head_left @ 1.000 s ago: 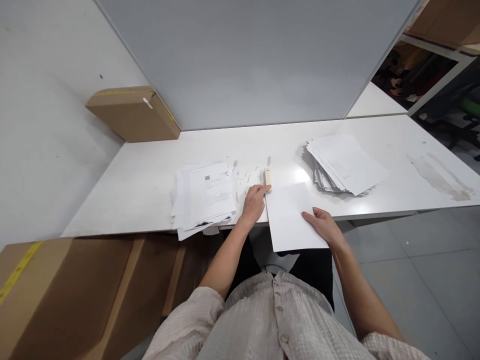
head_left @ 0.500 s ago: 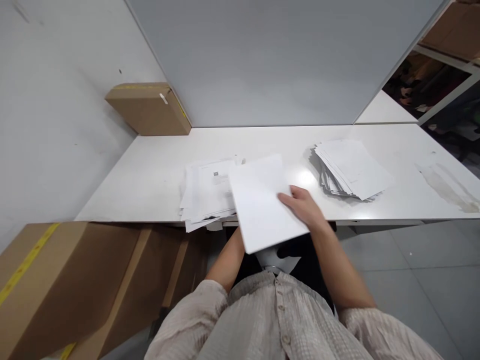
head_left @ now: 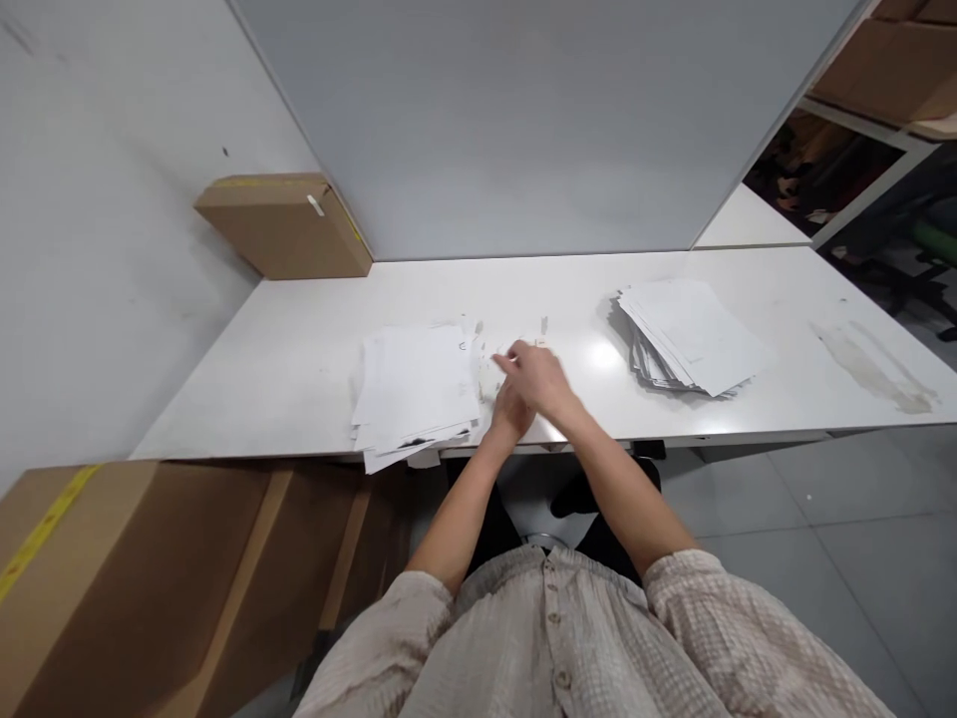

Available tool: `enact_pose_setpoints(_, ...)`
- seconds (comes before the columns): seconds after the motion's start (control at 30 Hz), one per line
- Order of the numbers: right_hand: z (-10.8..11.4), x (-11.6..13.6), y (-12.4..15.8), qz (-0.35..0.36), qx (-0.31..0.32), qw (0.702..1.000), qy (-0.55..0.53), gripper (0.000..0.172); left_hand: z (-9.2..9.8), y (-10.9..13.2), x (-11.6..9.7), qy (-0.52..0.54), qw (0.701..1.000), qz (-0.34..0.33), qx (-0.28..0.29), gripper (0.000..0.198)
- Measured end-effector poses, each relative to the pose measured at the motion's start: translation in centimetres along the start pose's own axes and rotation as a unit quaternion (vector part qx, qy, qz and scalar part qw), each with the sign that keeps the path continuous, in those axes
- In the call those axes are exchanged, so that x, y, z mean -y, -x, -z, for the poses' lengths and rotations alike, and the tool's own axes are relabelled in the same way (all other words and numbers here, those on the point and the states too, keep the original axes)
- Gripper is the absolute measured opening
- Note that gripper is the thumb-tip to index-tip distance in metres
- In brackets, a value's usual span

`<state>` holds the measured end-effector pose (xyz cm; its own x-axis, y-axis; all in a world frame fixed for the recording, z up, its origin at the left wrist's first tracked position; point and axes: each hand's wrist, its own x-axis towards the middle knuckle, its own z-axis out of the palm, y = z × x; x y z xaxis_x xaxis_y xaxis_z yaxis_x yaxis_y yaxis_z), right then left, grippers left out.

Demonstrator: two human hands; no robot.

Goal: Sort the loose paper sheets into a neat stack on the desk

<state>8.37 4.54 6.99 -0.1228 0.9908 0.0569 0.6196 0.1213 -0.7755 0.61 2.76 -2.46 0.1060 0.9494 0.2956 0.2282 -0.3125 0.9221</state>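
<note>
Over the front middle of the white table [head_left: 299,329], my right hand [head_left: 539,377] crosses above my left hand [head_left: 512,411]. Its thumb and forefinger point left and stand apart, with no sheet visible in them. Most of my left hand's fingers are hidden behind the right. Just left of the hands lies a stack of paper sheets [head_left: 419,384], uneven at its edges, its lower sheets reaching past the table's front edge. A second, thicker stack of papers [head_left: 692,334] sits fanned out to the right.
A cardboard box [head_left: 288,229] stands at the back left against the wall. Larger cartons [head_left: 135,558] with yellow tape stand below the table at left. A grey panel [head_left: 523,130] rises behind the table. Shelving with boxes [head_left: 882,70] is at the far right.
The white sheet my right hand held is out of my hands; a mostly blank sheet now covers the left stack's printed top. My right hand has moved left, over the left one.
</note>
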Motion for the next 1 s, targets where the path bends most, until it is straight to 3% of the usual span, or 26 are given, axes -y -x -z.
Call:
enact_pose_setpoints(0.1, 7.1, -4.4, 0.5, -0.067, -0.102, 0.982, 0.145, 0.027, 0.0, 0.0, -0.3, -0.131, 0.99, -0.041, 0.026, 0.042)
enact_pose_setpoints(0.2, 13.2, -9.7, 0.6, -0.148, -0.216, 0.929, 0.262, 0.033, 0.1, 0.2, -0.4, -0.254, 0.963, -0.085, 0.036, 0.052)
enact_pose_setpoints(0.3, 16.3, -13.8, 0.7, -0.198, -0.209, 0.9, 0.328, 0.052, 0.1, 0.3, -0.3, -0.284, 0.953, -0.102, 0.028, 0.053)
enact_pose_setpoints(0.43, 16.5, -15.7, 1.2, -0.2, -0.141, 0.904, 0.351, 0.039, 0.1, 0.2, -0.2, -0.282, 0.953, -0.107, 0.019, 0.053)
enact_pose_setpoints(0.73, 16.4, -16.0, 1.6, -0.127, -0.192, 0.909, 0.348, 0.033, 0.1, 0.3, -0.2, -0.24, 0.965, -0.102, 0.014, 0.05)
enact_pose_setpoints(0.83, 16.1, -13.7, 2.8, -0.024, -0.242, 0.906, 0.347, 0.034, 0.2, 0.2, -0.3, -0.153, 0.984, -0.088, -0.014, 0.043)
enact_pose_setpoints(0.9, 15.0, -10.9, 4.5, 0.056, -0.25, 0.916, 0.31, 0.033, 0.3, 0.2, -0.7, -0.041, 0.997, -0.049, -0.046, 0.037)
enact_pose_setpoints(1.0, 12.4, -6.5, 7.9, 0.154, -0.215, 0.944, 0.195, 0.027, 0.9, 0.2, -1.5, 0.193, 0.979, 0.046, -0.034, 0.052)
